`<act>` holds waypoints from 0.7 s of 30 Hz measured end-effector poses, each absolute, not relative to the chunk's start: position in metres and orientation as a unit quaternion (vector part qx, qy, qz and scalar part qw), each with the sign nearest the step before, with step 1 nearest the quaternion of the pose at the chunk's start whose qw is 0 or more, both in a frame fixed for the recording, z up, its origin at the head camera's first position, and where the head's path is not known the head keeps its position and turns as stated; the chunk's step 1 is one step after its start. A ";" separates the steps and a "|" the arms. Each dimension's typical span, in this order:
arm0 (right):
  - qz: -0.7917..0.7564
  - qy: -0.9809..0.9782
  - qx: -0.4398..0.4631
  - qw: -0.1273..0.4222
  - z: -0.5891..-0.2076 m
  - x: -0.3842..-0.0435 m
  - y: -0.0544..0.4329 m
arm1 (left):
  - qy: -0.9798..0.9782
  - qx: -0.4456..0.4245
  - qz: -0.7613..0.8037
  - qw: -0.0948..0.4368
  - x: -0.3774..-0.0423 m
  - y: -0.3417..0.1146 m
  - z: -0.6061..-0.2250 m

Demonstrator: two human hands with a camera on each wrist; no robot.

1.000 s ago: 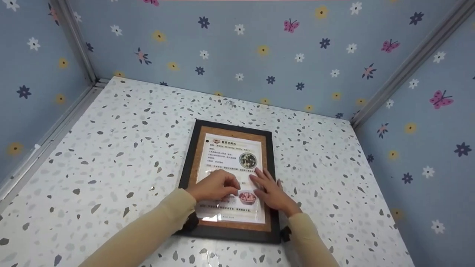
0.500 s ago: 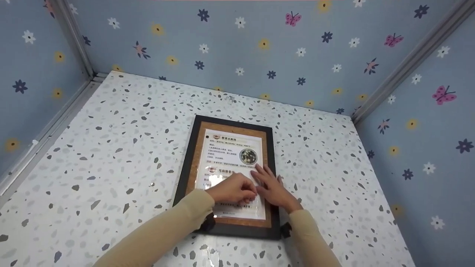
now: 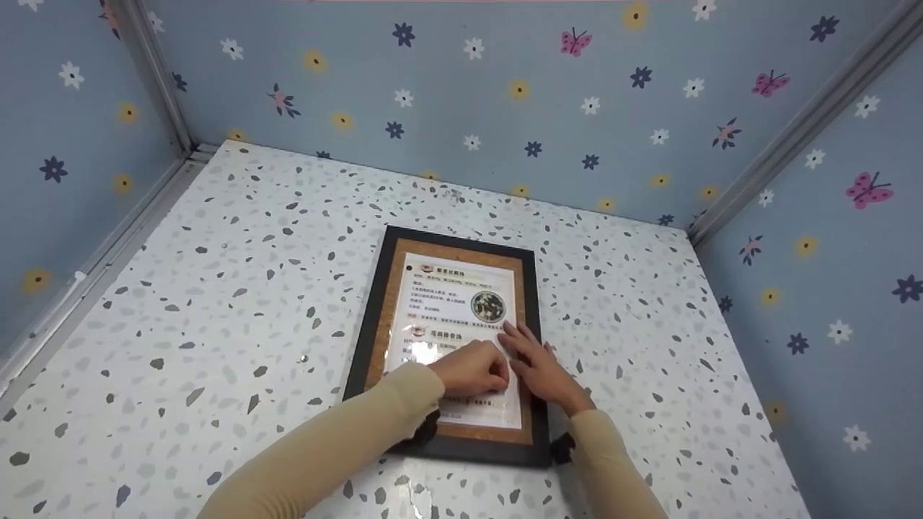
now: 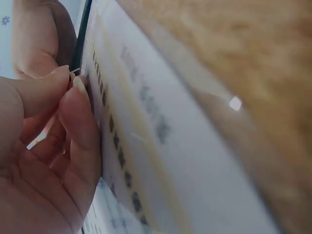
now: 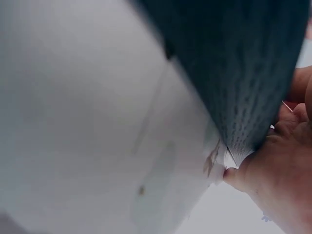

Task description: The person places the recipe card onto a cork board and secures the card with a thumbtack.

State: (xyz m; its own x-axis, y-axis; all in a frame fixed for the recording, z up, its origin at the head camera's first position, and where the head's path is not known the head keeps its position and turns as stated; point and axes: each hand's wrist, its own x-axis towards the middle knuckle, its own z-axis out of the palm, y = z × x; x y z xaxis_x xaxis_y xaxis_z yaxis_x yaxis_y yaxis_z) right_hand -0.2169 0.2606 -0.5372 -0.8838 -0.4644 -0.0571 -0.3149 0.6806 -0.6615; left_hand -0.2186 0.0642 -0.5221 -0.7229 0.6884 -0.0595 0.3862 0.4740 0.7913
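Note:
A cork board (image 3: 461, 251) with a black frame (image 3: 476, 448) lies on the table, bearing a plastic-covered recipe sheet (image 3: 440, 288) with two food pictures, the lower one hidden. My left hand (image 3: 472, 369) is over the sheet's lower right part. In the left wrist view, its thumb and finger (image 4: 78, 105) meet around a thin, pale, pin-like thing (image 4: 75, 71), mostly hidden. My right hand (image 3: 537, 367) rests along the board's right edge, fingers extended onto the sheet's border. In the right wrist view this hand (image 5: 278, 180) touches the dark frame's side.
A black dot (image 3: 409, 267), perhaps a tack head, sits at the sheet's upper left corner. The speckled white table (image 3: 288, 288) extends around the board. Blue flowered panels (image 3: 497, 86) enclose the back and both sides.
My left hand has moved right across the sheet, coming close to the right hand's fingertips. The right hand has stayed at the board's right edge.

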 end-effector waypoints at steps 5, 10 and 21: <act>-0.357 0.901 -0.224 0.101 -0.539 -0.217 0.263 | 0.854 0.296 0.377 0.200 -0.220 0.073 -0.521; -0.355 0.903 -0.220 0.104 -0.539 -0.217 0.263 | 0.865 0.279 0.360 0.211 -0.220 0.076 -0.516; -0.350 0.905 -0.215 0.114 -0.539 -0.217 0.263 | 0.877 0.260 0.334 0.226 -0.225 0.083 -0.511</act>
State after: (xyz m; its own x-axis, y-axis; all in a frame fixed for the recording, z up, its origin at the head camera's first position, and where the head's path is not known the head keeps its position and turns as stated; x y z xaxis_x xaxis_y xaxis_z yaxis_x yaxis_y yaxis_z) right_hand -0.2175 0.2631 -0.5388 -0.8817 -0.4686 -0.0552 -0.3093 0.6622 -0.6825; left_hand -0.2248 0.0832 -0.5112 -0.7620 0.6080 -0.2230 0.3054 0.6411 0.7041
